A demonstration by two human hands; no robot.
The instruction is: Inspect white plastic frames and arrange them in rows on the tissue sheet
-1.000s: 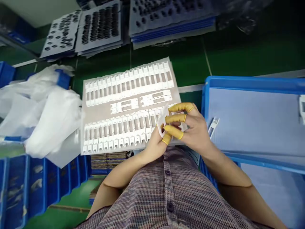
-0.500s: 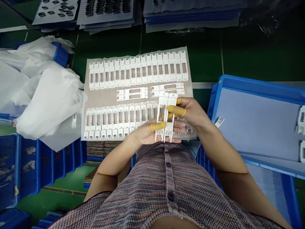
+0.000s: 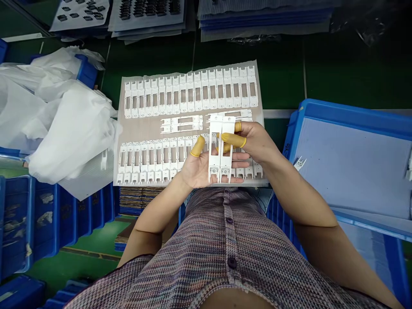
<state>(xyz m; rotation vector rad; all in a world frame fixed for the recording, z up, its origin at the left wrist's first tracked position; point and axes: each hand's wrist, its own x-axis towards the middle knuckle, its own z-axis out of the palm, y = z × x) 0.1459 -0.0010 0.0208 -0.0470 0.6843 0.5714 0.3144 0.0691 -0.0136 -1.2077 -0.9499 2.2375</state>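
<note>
Two white plastic frames (image 3: pixel 226 162) stand side by side over the front part of the sheet, each with a long window and prongs at the lower end. My right hand (image 3: pixel 260 143) grips them from the right, with yellow finger cots on the thumb and fingers. Behind them, the fingers of my left hand (image 3: pixel 196 169) stretch out flat, and its cotted thumb is lifted away from the frames. Below lies a pale sheet (image 3: pixel 141 131) with similar frames in an upper row (image 3: pixel 189 92) and a lower row (image 3: pixel 157 159). A few more lie sideways between the rows; my hands hide part of the lower row.
A blue tray (image 3: pixel 354 109) at the right holds a small white pronged part (image 3: pixel 299 163). White wrapping (image 3: pixel 71 133) is heaped at the left, above blue crates (image 3: pixel 41 214). Sheets bearing black parts (image 3: pixel 149 10) lie at the back.
My left thumb has lifted off the frames and swung left. The two frames have moved slightly up and left, still in my right hand. The whole view has shifted a little.
</note>
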